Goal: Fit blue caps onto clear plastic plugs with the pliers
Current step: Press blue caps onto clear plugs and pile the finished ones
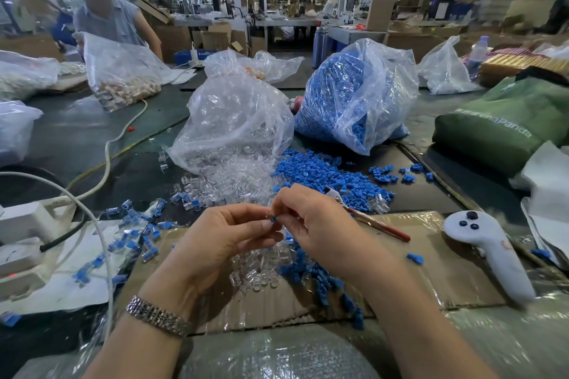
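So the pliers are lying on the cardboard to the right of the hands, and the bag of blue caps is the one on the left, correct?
Not quite. In the head view the bag of blue caps stands on the right; the bag on the left holds clear plugs. The pliers do lie on the cardboard, right of the hands.

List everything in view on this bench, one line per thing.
bag of clear plugs: one, transparent, centre back
bag of blue caps: one, blue through clear plastic, right of the plug bag
loose blue caps: many, blue, spilled before the bags
loose clear plugs: many, clear, spilled left of the caps
capped plugs: many, clear and blue, left of the cardboard
cardboard sheet: one, brown, under the hands
pliers: one, red handles, behind the right hand
controller: one, white, right on the cardboard
green bag: one, far right
left hand: pinches a small blue piece
right hand: pinches the same piece
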The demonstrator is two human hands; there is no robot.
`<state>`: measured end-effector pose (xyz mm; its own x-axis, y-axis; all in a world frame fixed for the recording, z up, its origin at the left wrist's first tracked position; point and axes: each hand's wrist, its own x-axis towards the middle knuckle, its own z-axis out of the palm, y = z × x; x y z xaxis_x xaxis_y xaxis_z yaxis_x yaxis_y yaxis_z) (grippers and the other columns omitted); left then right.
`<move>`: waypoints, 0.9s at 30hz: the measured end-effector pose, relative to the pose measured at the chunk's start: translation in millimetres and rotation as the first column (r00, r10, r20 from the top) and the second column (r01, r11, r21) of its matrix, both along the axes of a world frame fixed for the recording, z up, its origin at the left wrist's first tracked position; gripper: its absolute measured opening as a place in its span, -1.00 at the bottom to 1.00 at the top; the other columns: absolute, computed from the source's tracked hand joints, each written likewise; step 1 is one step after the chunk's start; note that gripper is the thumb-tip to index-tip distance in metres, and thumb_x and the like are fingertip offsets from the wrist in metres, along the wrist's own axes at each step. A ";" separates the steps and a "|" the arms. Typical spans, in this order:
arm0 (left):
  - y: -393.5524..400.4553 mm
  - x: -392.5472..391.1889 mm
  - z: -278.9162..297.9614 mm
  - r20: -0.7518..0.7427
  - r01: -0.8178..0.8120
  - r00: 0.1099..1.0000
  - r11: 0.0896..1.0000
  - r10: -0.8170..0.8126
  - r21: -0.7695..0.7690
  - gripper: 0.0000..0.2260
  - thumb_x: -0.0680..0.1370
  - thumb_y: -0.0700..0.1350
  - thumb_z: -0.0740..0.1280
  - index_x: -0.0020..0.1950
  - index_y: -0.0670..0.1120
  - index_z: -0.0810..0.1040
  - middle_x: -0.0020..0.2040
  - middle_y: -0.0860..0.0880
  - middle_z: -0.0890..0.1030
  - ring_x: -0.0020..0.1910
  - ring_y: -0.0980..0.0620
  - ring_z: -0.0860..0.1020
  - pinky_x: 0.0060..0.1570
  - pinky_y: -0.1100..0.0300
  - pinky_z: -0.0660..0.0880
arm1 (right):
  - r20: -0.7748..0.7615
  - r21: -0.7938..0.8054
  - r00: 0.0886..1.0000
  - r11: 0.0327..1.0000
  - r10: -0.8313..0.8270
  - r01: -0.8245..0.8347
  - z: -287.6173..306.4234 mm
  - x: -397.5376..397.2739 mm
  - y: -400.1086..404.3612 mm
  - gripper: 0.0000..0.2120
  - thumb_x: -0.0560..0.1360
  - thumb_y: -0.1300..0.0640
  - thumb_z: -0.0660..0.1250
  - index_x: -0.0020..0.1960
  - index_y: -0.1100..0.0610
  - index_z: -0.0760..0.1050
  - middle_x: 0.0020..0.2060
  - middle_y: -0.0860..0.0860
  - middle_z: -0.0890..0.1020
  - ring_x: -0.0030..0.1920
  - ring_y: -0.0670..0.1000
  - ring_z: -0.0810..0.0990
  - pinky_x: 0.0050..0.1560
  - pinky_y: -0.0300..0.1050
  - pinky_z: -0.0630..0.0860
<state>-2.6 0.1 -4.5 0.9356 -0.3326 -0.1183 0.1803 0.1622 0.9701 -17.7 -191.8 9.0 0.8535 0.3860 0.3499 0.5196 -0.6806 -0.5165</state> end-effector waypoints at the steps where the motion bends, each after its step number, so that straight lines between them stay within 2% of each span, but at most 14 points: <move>1: -0.2 -0.2 -0.1 0.001 0.003 1.000 1.000 -0.003 0.003 -0.79 0.38 -0.33 0.44 0.00 -0.28 0.72 0.00 -0.30 0.71 -0.06 -0.15 0.73 -0.11 0.19 0.67 | 0.001 -0.009 1.000 1.000 -0.001 0.001 0.1 0.1 0.2 -0.96 0.64 0.20 0.30 0.04 0.08 0.51 -0.10 -0.03 0.53 -0.09 0.01 0.49 -0.02 0.08 0.50; 3: -0.9 -0.4 -0.3 0.006 0.006 1.000 1.000 -0.006 0.008 -0.77 0.39 -0.33 0.44 0.03 -0.29 0.71 0.01 -0.31 0.71 -0.05 -0.16 0.73 -0.11 0.20 0.67 | -0.008 -0.021 1.000 1.000 -0.002 0.002 0.3 0.0 0.4 -0.96 0.64 0.19 0.31 0.05 0.07 0.51 -0.10 -0.04 0.54 -0.07 0.00 0.51 -0.01 0.06 0.52; 5: -0.4 0.1 -0.9 0.005 0.010 1.000 1.000 -0.010 -0.003 -0.76 0.40 -0.33 0.44 0.06 -0.31 0.69 0.02 -0.32 0.70 -0.05 -0.15 0.72 -0.10 0.19 0.67 | -0.053 0.031 0.999 0.999 -0.004 0.006 1.2 -0.1 -1.5 -0.94 0.62 0.15 0.35 0.07 0.01 0.52 -0.11 -0.11 0.57 -0.08 -0.11 0.55 -0.02 -0.12 0.55; 6: 0.1 0.7 -1.4 -0.001 0.011 1.000 1.000 -0.011 -0.022 -0.75 0.41 -0.33 0.44 0.07 -0.33 0.68 0.03 -0.33 0.70 -0.05 -0.15 0.72 -0.09 0.19 0.67 | -0.091 0.089 0.996 0.996 -0.018 0.026 2.2 0.7 -3.8 -0.91 0.61 0.09 0.37 0.10 -0.03 0.52 -0.12 -0.15 0.59 -0.08 -0.16 0.57 -0.03 -0.23 0.55; 8: 1.4 1.6 -1.9 -0.021 0.002 1.000 0.997 -0.003 -0.080 -0.76 0.42 -0.34 0.43 0.07 -0.34 0.67 0.05 -0.35 0.68 -0.04 -0.18 0.72 -0.09 0.18 0.66 | -0.141 0.149 0.981 0.977 -0.132 0.152 1.8 5.5 -13.2 -0.77 0.58 -0.07 0.36 0.21 -0.08 0.48 -0.05 -0.19 0.58 -0.05 -0.22 0.57 0.00 -0.25 0.55; 9: 1.8 2.0 -2.0 -0.031 -0.004 1.000 0.994 0.001 -0.113 -0.77 0.42 -0.34 0.43 0.06 -0.34 0.67 0.06 -0.36 0.68 -0.03 -0.18 0.71 -0.09 0.18 0.66 | -0.150 0.098 0.956 0.958 -0.254 0.270 0.5 9.4 -20.6 -0.67 0.57 -0.14 0.34 0.28 -0.07 0.46 0.03 -0.18 0.56 0.02 -0.20 0.55 0.08 -0.20 0.53; 11: 2.6 2.8 -2.2 -0.046 -0.008 0.999 0.985 0.000 -0.172 -0.79 0.43 -0.34 0.42 0.05 -0.31 0.69 0.07 -0.37 0.67 -0.02 -0.19 0.71 -0.08 0.17 0.66 | -0.153 -0.207 0.810 0.820 -0.566 0.533 -2.7 16.9 -36.5 -0.49 0.57 -0.26 0.31 0.37 0.03 0.40 0.24 -0.01 0.49 0.26 0.01 0.47 0.28 0.03 0.46; 13: 3.5 4.1 -2.5 -0.051 -0.004 0.999 0.978 -0.007 -0.207 -0.78 0.44 -0.34 0.42 0.07 -0.28 0.70 0.08 -0.36 0.67 -0.02 -0.18 0.71 -0.07 0.17 0.66 | -0.179 -0.465 0.648 0.644 -0.741 0.608 -8.6 20.9 -46.5 -0.37 0.52 -0.34 0.31 0.36 0.10 0.38 0.33 0.13 0.42 0.36 0.17 0.39 0.34 0.19 0.38; 14: 4.0 4.7 -2.8 -0.050 -0.002 0.999 0.977 -0.009 -0.215 -0.77 0.44 -0.34 0.42 0.08 -0.27 0.70 0.08 -0.36 0.67 -0.01 -0.18 0.71 -0.07 0.17 0.66 | -0.203 -0.518 0.615 0.617 -0.762 0.593 -12.2 23.0 -49.2 -0.37 0.50 -0.37 0.32 0.30 0.12 0.40 0.33 0.15 0.43 0.35 0.19 0.39 0.34 0.22 0.38; 16: 3.9 5.5 -3.7 -0.044 -0.002 0.999 0.975 -0.008 -0.221 -0.77 0.45 -0.34 0.41 0.10 -0.27 0.70 0.09 -0.36 0.67 0.00 -0.18 0.71 -0.06 0.18 0.66 | -0.223 -0.550 0.616 0.619 -0.756 0.561 -17.1 25.9 -50.1 -0.44 0.49 -0.37 0.34 0.14 0.10 0.42 0.27 0.14 0.48 0.31 0.20 0.42 0.31 0.23 0.40; 19: 4.2 6.3 -5.4 -0.039 -0.009 0.999 0.974 0.001 -0.225 -0.78 0.46 -0.34 0.42 0.09 -0.28 0.70 0.10 -0.37 0.66 0.03 -0.20 0.70 -0.05 0.16 0.66 | -0.180 -0.569 0.664 0.627 -0.726 0.532 -17.5 25.4 -45.6 -0.54 0.52 -0.30 0.34 0.09 0.09 0.43 0.20 0.13 0.49 0.27 0.20 0.42 0.25 0.20 0.42; 23: 6.9 9.2 -8.1 -0.038 -0.053 0.998 0.970 0.045 -0.237 -0.79 0.45 -0.32 0.44 0.07 -0.27 0.70 0.13 -0.34 0.66 0.07 -0.22 0.70 -0.03 0.14 0.66 | -0.216 -0.462 0.703 0.706 -0.677 0.537 -9.9 25.5 -43.1 -0.67 0.56 -0.13 0.26 -0.05 0.16 0.44 0.02 0.14 0.55 0.06 0.18 0.54 0.06 0.11 0.55; 26: 8.9 13.3 -11.6 -0.064 -0.111 0.993 0.953 0.096 -0.282 -0.80 0.46 -0.32 0.45 0.08 -0.25 0.71 0.16 -0.32 0.66 0.13 -0.22 0.68 -0.02 0.15 0.65 | -0.319 -0.172 0.728 0.792 -0.607 0.585 2.9 22.0 -43.4 -0.71 0.58 -0.02 0.22 -0.18 0.17 0.45 -0.25 0.09 0.57 -0.24 0.13 0.55 -0.20 0.07 0.50; 27: 9.8 14.8 -12.6 -0.078 -0.126 0.991 0.942 0.107 -0.311 -0.80 0.46 -0.33 0.45 0.07 -0.24 0.71 0.16 -0.32 0.66 0.14 -0.22 0.68 -0.02 0.15 0.66 | -0.386 -0.060 0.744 0.820 -0.545 0.569 9.5 18.7 -44.4 -0.71 0.59 -0.01 0.24 -0.21 0.16 0.44 -0.31 0.08 0.54 -0.30 0.13 0.54 -0.22 0.06 0.50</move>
